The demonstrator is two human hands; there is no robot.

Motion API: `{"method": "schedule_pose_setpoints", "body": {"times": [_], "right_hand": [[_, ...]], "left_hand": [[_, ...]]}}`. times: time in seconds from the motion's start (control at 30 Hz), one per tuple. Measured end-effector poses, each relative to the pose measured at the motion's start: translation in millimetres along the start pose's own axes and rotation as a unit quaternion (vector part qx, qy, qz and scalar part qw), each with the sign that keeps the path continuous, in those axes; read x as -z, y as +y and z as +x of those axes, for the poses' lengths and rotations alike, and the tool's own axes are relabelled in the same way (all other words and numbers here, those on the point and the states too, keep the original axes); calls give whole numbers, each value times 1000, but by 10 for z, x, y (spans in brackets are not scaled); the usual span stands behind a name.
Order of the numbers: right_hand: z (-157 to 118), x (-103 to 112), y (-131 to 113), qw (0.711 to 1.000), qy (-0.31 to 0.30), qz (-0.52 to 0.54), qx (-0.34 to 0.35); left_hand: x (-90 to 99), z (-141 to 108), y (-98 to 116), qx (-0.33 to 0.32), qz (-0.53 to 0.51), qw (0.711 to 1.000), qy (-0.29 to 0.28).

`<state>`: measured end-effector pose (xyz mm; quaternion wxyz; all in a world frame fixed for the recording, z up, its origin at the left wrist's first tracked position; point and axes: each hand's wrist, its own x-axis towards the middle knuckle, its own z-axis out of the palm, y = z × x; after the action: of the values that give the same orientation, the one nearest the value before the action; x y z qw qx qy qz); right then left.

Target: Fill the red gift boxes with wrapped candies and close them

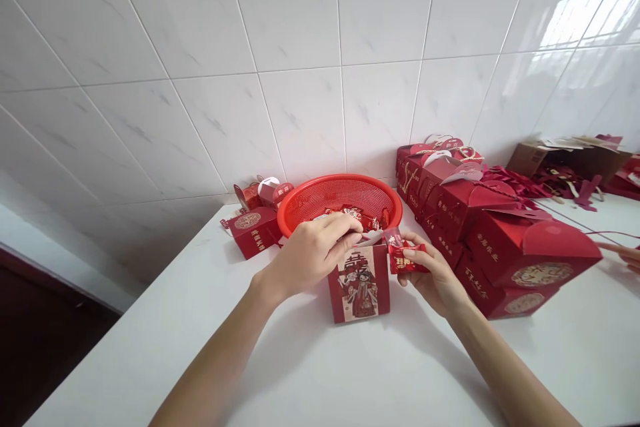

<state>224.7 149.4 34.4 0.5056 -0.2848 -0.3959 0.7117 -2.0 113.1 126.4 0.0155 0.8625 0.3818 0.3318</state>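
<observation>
The filling of a red gift box [361, 287] with wrapped sweets appears to be the step in hand. The box is stood upright on the worktop [310, 367], just in front of a red plastic basket [284, 212] in which more sweets [353, 212] are held. Small red packets [404, 260] are pinched between the thumb and fingers of the right hand [439, 277], beside the box's upper right edge and apparently outside it. The left hand [313, 247] is laid at the top of the box with its fingers curled together; whether a flap is pinched there cannot be told. For the next move, it is judged that the opening would need to be kept clear of the pale flap [371, 237] so the packets could be passed in without being caught. The inside of the box is hidden, so its contents cannot be counted, and the exact number of packets held is hard to make out. Much of the basket's front is covered by the left hand and the box. At the right edge, another person's hand [625, 255] is cut off near a thin red cord [613, 233], beyond the stacked red boxes [530, 247].
</observation>
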Motion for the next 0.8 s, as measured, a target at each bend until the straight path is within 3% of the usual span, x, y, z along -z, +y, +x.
{"method": "schedule_pose_setpoints", "body": {"times": [0.17, 0.33, 0.53, 0.7, 0.8], "right_hand": [[5, 17, 30, 1000, -20, -22, 4], [5, 36, 0, 998, -10, -48, 38], [17, -32, -148, 988, 50, -88, 120], [50, -204, -311, 971, 12, -145, 187], [86, -351, -409, 947, -29, -228, 224]], "left_hand": [[-125, -8, -169, 95, -39, 995, -9], [-164, -23, -273, 92, -82, 992, -14], [-34, -47, -277, 106, -100, 986, -80], [77, -45, -275, 139, -138, 968, -154], [117, -52, -297, 172, -178, 950, -189]]}}
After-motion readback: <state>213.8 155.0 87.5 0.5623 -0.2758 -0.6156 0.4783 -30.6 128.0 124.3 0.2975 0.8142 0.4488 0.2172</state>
